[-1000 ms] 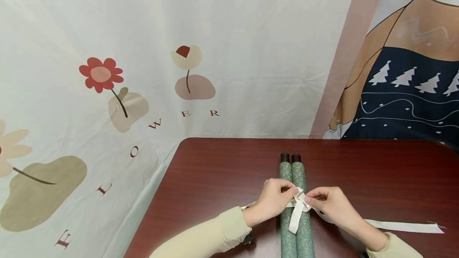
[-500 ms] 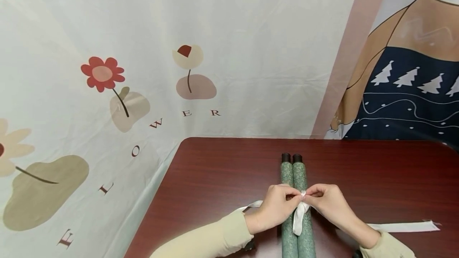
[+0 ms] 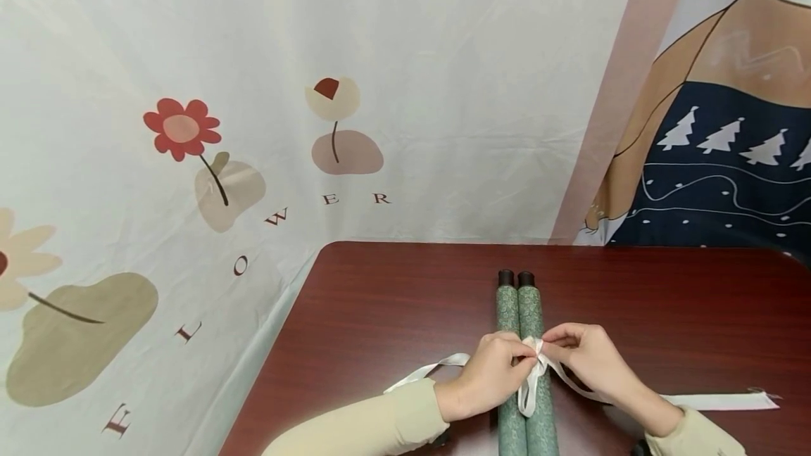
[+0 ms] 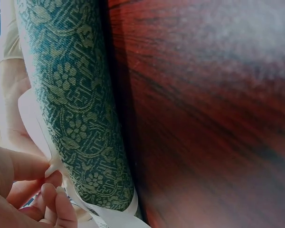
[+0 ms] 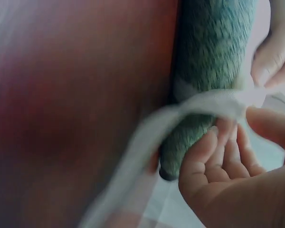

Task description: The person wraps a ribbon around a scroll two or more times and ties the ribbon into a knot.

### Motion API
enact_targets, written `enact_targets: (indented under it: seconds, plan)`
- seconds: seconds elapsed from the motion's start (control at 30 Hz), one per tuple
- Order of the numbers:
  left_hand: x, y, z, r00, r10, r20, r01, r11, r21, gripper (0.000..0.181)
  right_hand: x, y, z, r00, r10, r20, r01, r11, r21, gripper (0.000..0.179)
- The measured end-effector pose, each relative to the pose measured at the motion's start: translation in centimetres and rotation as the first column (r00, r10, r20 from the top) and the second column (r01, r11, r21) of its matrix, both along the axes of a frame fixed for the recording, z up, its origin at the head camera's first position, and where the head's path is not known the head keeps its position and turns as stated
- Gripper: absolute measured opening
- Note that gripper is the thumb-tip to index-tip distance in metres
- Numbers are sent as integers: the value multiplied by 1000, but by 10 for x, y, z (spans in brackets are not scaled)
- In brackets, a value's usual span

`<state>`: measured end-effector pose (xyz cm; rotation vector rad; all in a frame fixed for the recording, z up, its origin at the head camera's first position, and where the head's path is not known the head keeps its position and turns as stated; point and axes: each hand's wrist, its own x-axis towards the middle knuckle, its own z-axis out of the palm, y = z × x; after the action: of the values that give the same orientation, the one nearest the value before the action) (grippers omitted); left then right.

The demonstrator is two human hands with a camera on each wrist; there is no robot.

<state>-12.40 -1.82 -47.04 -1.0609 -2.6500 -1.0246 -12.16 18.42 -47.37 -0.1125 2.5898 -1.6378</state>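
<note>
Two green patterned scrolls with black end knobs, a left one [image 3: 507, 308] and a right one [image 3: 531, 308], lie side by side pointing away from me. A white ribbon [image 3: 527, 403] goes around them and has a loop hanging at the front. My left hand [image 3: 497, 370] pinches the ribbon at the knot, over the scrolls. Just right of it, my right hand [image 3: 589, 359] pinches the ribbon between thumb and forefinger. In the right wrist view a blurred ribbon tail [image 5: 147, 133] runs down from the fingers, past the scroll [image 5: 211, 52]. My fingertips partly hide the knot.
One ribbon tail [image 3: 423, 373] curves out left behind the left forearm. Another, with a frayed end [image 3: 728, 401], lies flat to the right on the dark red wooden table [image 3: 393, 301]. A printed flower cloth [image 3: 456, 90] hangs behind the table.
Both hands drew together at the knot, then parted slightly, still pinching the ribbon. The front piece now shows as a loop, and the left tail shows more.
</note>
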Motion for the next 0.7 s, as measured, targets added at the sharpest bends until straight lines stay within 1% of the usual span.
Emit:
enact_targets:
  seconds: [0.13,0.17,0.23,0.27,0.33,0.4,0.47,0.5,0.6,0.7]
  plan:
    - [-1,-2,-1,1000,-2,-17,1,1000,-23,10,-4,9,10,998,19,-64,-18,1000,23,16]
    - [-1,-2,-1,1000,-3,-26,2,1000,-28,10,-6,11,12,996,32,-89,-29,999,32,15]
    - [-1,-4,-1,999,-11,-47,9,999,-38,10,-10,13,16,985,82,-150,-73,995,67,14]
    - [-1,-4,-2,998,-17,-55,15,999,-40,10,-12,13,17,977,123,-176,-110,991,81,14]
    - [-2,-5,-3,996,-27,-85,23,998,-54,10,-16,13,18,951,218,-221,-197,974,113,15]
    - [-2,-5,-4,993,-39,-113,31,997,-67,10,-21,13,19,918,308,-248,-278,949,149,17]
    - [-2,-6,-5,990,-50,-135,40,996,-77,10,-26,12,19,890,381,-250,-342,921,187,19]
    - [-2,-6,-5,988,-54,-146,42,996,-84,10,-28,12,19,878,410,-248,-366,907,207,20]
    - [-1,-5,-6,986,-63,-157,49,995,-90,10,-34,10,19,850,470,-237,-413,874,254,19]
    - [-2,-4,-7,983,-68,-169,53,994,-92,10,-39,8,17,825,516,-228,-461,850,256,13]
